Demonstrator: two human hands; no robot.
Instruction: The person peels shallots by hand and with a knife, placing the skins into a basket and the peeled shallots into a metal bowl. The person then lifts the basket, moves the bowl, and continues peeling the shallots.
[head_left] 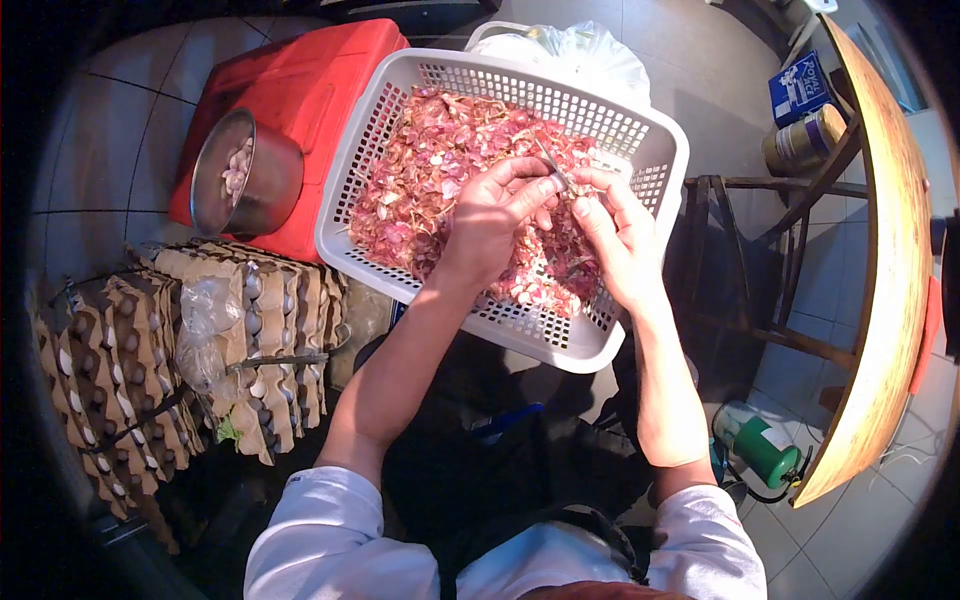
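Note:
A small knife (pixel 552 165) shows between my two hands, its narrow blade slanting up and to the left. My right hand (pixel 622 240) is closed around its lower end, thumb and fingers pinched together. Close beside it, my left hand (pixel 497 212) is closed too, its fingertips meeting near the blade; whatever they hold is hidden. Both hands are above a grey-white perforated plastic basket (pixel 650 150). Reddish-pink shallots and loose papery skins (pixel 430 150) fill much of the basket.
A metal pot (pixel 275 180) with pale peeled bulbs (pixel 237 165) rests on a red box (pixel 310 75) at left. Stacked egg trays (pixel 265 330) stand below it. Plastic bags (pixel 590 55) lie behind the basket. At right are a wooden tabletop (pixel 885 260) and a green cylinder (pixel 760 445).

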